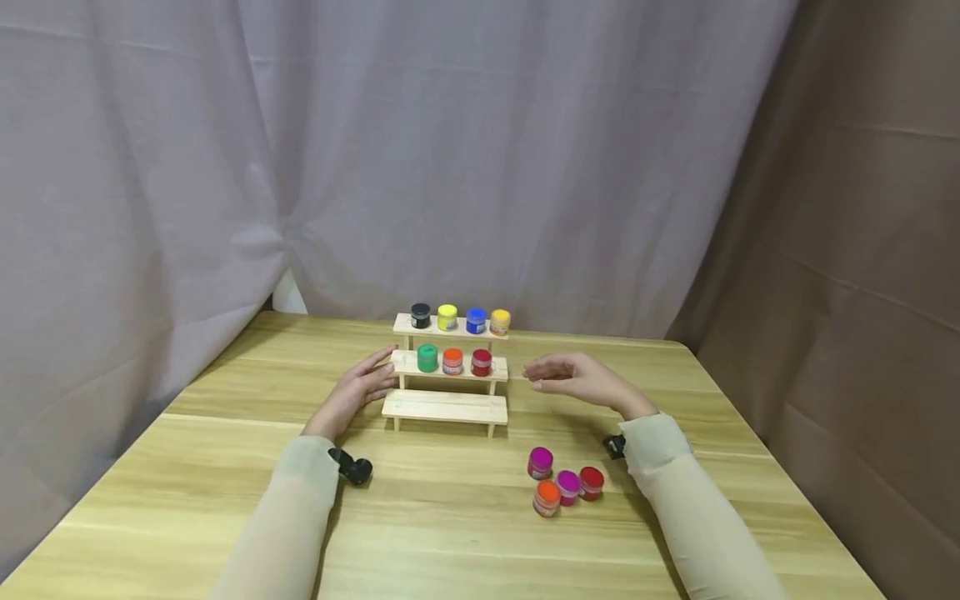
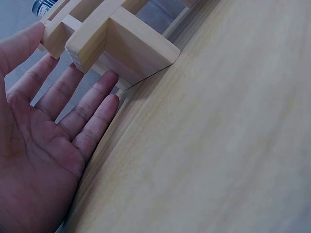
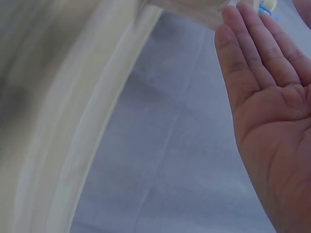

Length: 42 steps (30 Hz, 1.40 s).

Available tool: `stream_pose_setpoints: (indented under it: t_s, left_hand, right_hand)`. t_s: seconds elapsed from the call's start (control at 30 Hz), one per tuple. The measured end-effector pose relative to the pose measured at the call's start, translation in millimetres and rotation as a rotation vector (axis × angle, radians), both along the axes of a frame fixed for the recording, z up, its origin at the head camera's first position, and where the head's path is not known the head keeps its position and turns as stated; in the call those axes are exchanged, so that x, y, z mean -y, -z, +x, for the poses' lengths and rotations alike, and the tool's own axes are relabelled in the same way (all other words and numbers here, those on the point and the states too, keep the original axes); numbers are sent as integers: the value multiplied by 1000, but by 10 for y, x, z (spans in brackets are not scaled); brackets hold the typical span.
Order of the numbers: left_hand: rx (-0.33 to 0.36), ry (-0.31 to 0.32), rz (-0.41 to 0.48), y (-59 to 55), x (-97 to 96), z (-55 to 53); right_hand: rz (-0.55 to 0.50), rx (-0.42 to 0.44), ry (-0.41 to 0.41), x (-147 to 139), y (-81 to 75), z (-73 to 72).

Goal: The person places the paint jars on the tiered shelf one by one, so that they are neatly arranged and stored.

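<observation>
- Head view: left hand [image 1: 352, 397] released, fingers extended beside the left end of the wooden rack [image 1: 445, 407]; fingertip contact cannot be confirmed.
- Right hand [image 1: 583, 381]: released, fingers extended, apart from the rack's right side.
- Rack: on the table [image 1: 420, 533], seven lidded jars [image 1: 452, 362] on its upper two tiers; four loose jars [image 1: 547, 498] at front right.
- Jar label [image 2: 45, 10]: print illegible.

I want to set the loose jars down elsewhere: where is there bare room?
Bare: the bottom shelf, end to end, and the table in front, between the left wrist camera and the four loose jars. Crowded: the top shelf, lined with four jars, and, less so, the middle shelf, with a gap left of the green jar.
</observation>
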<state>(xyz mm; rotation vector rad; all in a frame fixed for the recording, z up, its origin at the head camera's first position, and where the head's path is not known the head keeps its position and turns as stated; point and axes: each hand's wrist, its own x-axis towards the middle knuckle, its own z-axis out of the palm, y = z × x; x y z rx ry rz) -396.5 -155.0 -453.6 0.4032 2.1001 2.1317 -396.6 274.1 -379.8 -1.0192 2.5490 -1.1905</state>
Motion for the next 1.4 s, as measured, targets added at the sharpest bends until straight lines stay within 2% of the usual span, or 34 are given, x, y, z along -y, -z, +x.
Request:
stream_pose_setpoints:
  t_s: [0.27, 0.37, 0.43, 0.6, 0.73, 0.97, 1.23, 1.4]
  left_hand:
    - [-15, -4, 0, -33, 29, -27]
    - [-19, -5, 9, -41, 34, -31]
    - [-21, 2, 7, -41, 31, -30]
    - [-7, 2, 7, -33, 13, -16]
    - [-8, 2, 14, -21, 7, -26]
    - [-1, 3, 12, -8, 4, 15]
    - [8, 21, 12, 26, 5, 17]
    - [-9, 14, 12, 22, 7, -1]
  right_hand:
    - [96, -30, -46, -426, 169, 183]
    - [97, -9, -35, -535, 242, 232]
    - [94, 35, -35, -571, 288, 276]
    - [82, 169, -113, -480, 383, 371]
    - [69, 211, -171, -331, 389, 425]
    - [108, 211, -197, -189, 393, 500]
    - [102, 226, -196, -204, 459, 537]
    - [134, 179, -179, -196, 423, 532]
